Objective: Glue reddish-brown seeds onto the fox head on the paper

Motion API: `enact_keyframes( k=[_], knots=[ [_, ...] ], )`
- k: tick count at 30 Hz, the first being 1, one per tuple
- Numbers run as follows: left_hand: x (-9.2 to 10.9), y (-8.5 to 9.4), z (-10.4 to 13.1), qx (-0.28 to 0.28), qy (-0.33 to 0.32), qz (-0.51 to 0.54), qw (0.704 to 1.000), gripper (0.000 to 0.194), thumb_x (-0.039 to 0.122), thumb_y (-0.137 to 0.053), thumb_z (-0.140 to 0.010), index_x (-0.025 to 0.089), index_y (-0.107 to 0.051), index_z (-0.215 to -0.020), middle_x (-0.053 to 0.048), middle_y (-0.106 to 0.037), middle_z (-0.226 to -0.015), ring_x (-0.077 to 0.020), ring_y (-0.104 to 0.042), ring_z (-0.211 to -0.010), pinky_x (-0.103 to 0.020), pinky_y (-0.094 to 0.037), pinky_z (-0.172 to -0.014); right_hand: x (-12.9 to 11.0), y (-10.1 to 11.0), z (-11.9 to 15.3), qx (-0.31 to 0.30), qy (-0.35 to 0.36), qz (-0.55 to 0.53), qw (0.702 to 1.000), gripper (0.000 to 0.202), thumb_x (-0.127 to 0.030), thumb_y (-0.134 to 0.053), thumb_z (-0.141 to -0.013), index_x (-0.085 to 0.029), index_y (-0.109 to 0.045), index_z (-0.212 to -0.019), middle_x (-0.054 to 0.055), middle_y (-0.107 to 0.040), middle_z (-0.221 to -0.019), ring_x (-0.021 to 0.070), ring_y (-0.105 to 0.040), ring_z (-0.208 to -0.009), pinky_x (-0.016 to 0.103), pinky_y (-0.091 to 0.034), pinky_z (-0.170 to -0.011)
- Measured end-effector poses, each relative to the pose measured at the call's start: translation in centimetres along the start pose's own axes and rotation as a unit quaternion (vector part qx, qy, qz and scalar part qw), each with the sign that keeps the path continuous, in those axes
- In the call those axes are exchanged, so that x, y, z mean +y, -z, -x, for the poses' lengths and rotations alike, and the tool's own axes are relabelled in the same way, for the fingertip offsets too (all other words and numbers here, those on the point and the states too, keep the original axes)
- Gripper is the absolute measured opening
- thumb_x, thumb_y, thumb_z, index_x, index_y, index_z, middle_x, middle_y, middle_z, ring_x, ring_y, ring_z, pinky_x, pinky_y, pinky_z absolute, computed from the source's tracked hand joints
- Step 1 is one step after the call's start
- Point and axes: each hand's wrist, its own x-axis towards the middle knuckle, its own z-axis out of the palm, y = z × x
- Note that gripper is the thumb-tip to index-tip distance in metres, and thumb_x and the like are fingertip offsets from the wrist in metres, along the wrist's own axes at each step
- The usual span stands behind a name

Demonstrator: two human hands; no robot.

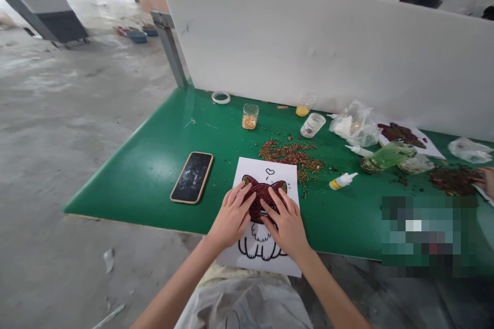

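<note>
Your left hand (232, 216) and right hand (286, 222) rest with fingers spread, pinching nothing, over the two sides of a cat drawing (258, 212), on its dark red, filled-in head. Its white paper (288, 168) lies on a green bench (142, 180), bottom end overhanging the near edge. Small red and green grains (291, 157) scatter beyond the paper; a phone (192, 178) lies to its left, a small yellow-and-white bottle (342, 181) to its right.

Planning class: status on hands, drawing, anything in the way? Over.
Left hand, right hand: on cat drawing. Head mostly dark red, body unfilled. Only hands cover it; loose seeds beyond.
</note>
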Motion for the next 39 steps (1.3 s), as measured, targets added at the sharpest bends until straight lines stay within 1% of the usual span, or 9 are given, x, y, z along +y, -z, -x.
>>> enact_keyframes(
  k=[5,9,12,16,22,25,31,35,39],
  knots=[
    [0.12,0.2,-0.08,-0.014,-0.02,-0.013,1.0,0.052,0.014,-0.039,-0.084,0.02,-0.043,-0.135,-0.009,-0.032,-0.147,-0.0266,-0.016,-0.139,-0.049,-0.023,-0.111,0.41,-0.13,0.33,0.024,-0.041,0.008,0.999,0.048,-0.038,-0.047,-0.09,-0.024,-0.044,-0.136,0.009,-0.033,-0.147,0.0309,-0.028,-0.134,0.048,-0.034,-0.101],
    [0.38,0.34,-0.22,-0.038,-0.042,-0.029,0.998,0.048,0.018,-0.04,-0.086,0.024,-0.046,-0.133,-0.006,-0.03,-0.149,-0.0272,-0.015,-0.14,-0.049,-0.021,-0.112,0.33,-0.22,0.4,0.03,-0.048,0.008,0.998,0.043,-0.038,-0.046,-0.091,-0.023,-0.051,-0.13,0.009,-0.035,-0.146,0.0311,-0.028,-0.134,0.048,-0.033,-0.101],
    [0.54,0.35,-0.31,-0.047,-0.042,-0.039,0.997,0.047,0.02,-0.04,-0.086,0.024,-0.046,-0.133,-0.006,-0.029,-0.149,-0.0267,-0.015,-0.14,-0.048,-0.02,-0.113,0.18,-0.22,0.34,0.023,-0.05,0.008,0.998,0.04,-0.039,-0.046,-0.091,-0.025,-0.055,-0.127,0.007,-0.036,-0.146,0.0309,-0.028,-0.134,0.047,-0.033,-0.101],
    [0.55,0.26,-0.32,-0.044,-0.043,-0.044,0.997,0.048,0.02,-0.041,-0.086,0.025,-0.044,-0.134,-0.006,-0.029,-0.15,-0.0265,-0.015,-0.14,-0.047,-0.02,-0.113,0.19,-0.22,0.33,0.016,-0.041,0.008,0.999,0.039,-0.04,-0.046,-0.091,-0.025,-0.055,-0.126,0.006,-0.036,-0.146,0.0308,-0.028,-0.134,0.046,-0.034,-0.101],
    [0.46,0.22,-0.26,-0.039,-0.039,-0.045,0.997,0.047,0.021,-0.042,-0.086,0.024,-0.046,-0.133,-0.007,-0.029,-0.149,-0.0273,-0.015,-0.14,-0.048,-0.021,-0.113,0.22,-0.24,0.36,0.056,-0.071,-0.002,0.996,0.034,-0.037,-0.047,-0.09,-0.024,-0.06,-0.119,0.008,-0.037,-0.145,0.0301,-0.031,-0.132,0.046,-0.033,-0.102],
    [0.45,0.16,-0.25,-0.036,-0.04,-0.046,0.998,0.047,0.021,-0.042,-0.086,0.024,-0.046,-0.133,-0.008,-0.03,-0.149,-0.0275,-0.015,-0.14,-0.049,-0.021,-0.112,0.13,-0.31,0.34,0.045,-0.066,-0.003,0.997,0.033,-0.039,-0.047,-0.09,-0.024,-0.062,-0.116,0.008,-0.037,-0.145,0.0307,-0.031,-0.133,0.046,-0.033,-0.102],
    [0.42,0.0,-0.26,-0.033,-0.041,-0.049,0.997,0.046,0.02,-0.043,-0.086,0.025,-0.047,-0.132,-0.007,-0.029,-0.149,-0.0271,-0.015,-0.14,-0.049,-0.021,-0.112,0.06,-0.36,0.3,0.028,-0.056,0.0,0.998,0.035,-0.04,-0.047,-0.09,-0.025,-0.06,-0.119,0.007,-0.037,-0.145,0.0308,-0.029,-0.133,0.047,-0.033,-0.102],
    [0.44,0.02,-0.25,-0.034,-0.043,-0.051,0.997,0.046,0.02,-0.043,-0.086,0.025,-0.047,-0.132,-0.008,-0.029,-0.149,-0.0269,-0.015,-0.14,-0.049,-0.021,-0.113,0.11,-0.29,0.31,0.035,-0.055,-0.002,0.998,0.035,-0.039,-0.047,-0.09,-0.025,-0.06,-0.119,0.007,-0.038,-0.144,0.0302,-0.03,-0.133,0.046,-0.033,-0.102],
    [0.43,0.03,-0.25,-0.034,-0.041,-0.052,0.997,0.046,0.02,-0.043,-0.086,0.025,-0.047,-0.132,-0.007,-0.029,-0.149,-0.0269,-0.015,-0.14,-0.048,-0.021,-0.113,0.19,-0.38,0.33,0.054,-0.074,-0.006,0.996,0.031,-0.038,-0.048,-0.09,-0.022,-0.062,-0.113,0.009,-0.037,-0.144,0.03,-0.03,-0.133,0.046,-0.033,-0.102]
  ],
)
